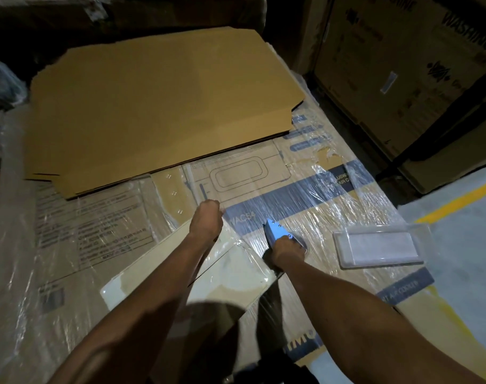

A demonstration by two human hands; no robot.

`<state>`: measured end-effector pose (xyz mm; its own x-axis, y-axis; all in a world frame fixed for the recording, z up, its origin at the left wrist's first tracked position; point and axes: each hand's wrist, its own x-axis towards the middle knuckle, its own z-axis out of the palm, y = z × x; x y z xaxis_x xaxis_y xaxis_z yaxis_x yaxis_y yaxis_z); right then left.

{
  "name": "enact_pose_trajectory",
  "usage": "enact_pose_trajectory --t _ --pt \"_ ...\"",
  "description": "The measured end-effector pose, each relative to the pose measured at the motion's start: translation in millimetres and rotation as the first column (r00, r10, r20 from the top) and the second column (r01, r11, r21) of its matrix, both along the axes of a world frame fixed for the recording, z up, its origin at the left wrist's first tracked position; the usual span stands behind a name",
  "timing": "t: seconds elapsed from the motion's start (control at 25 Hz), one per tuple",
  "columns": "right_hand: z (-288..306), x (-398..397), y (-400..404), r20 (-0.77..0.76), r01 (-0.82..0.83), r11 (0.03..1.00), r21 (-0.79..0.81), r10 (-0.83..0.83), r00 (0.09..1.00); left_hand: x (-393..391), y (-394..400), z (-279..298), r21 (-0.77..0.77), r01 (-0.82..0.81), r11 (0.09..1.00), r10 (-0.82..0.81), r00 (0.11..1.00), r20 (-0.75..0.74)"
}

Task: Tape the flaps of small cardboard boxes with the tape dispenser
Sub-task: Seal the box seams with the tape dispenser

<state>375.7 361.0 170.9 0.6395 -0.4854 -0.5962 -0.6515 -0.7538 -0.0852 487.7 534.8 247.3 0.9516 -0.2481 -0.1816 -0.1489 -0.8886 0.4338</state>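
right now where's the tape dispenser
In the head view the blue tape dispenser is right of centre, gripped by the right hand on the film-wrapped carton, between the small pale box and the clear plastic tray.

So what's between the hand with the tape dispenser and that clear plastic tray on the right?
Nothing: in the head view only bare shrink-wrapped carton lies between the right hand, gripping the blue tape dispenser, and the clear tray.

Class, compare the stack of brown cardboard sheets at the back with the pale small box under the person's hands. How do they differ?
The stack of cardboard sheets is brown, large and untouched; the small box is pale, far smaller, and held down by the left hand. The stack lies unfolded and flat; the box shows a flap seam, with the tape dispenser beside it. Both rest on the plastic-wrapped cartons.
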Motion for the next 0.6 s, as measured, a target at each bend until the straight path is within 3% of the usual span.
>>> enact_pose_trajectory --t 0.12,0.2,0.36,0.44,0.52,0.6 --pt "-5 -2 -7 -0.079 -0.109 0.983 0.145 0.122 0.989 12 7 2 -0.134 -0.087 0.987 0.076 0.993 -0.091" --pt "-6 -4 -14 -0.062 -0.08 0.979 0.189 0.093 0.994 14 8 1 -0.189 -0.098 0.977 0.083 0.993 -0.084" --pt "18 -16 -19 0.05 0.107 0.966 0.234 -0.121 0.991 9 11 1 -0.232 -0.072 0.97 0.061 0.997 -0.052" --pt "39 -31 -16 0.119 0.263 0.934 0.241 -0.297 0.947 7 14 1 -0.249 -0.037 0.968 0.029 0.999 -0.034" --pt "51 -47 -13 0.158 0.405 0.848 0.341 -0.476 0.865 6 15 0 -0.25 -0.038 0.968 0.029 0.999 -0.042" --pt "60 -57 -10 0.096 0.495 0.68 0.541 -0.635 0.767 5 14 -1 -0.244 -0.033 0.969 0.023 0.999 -0.042"
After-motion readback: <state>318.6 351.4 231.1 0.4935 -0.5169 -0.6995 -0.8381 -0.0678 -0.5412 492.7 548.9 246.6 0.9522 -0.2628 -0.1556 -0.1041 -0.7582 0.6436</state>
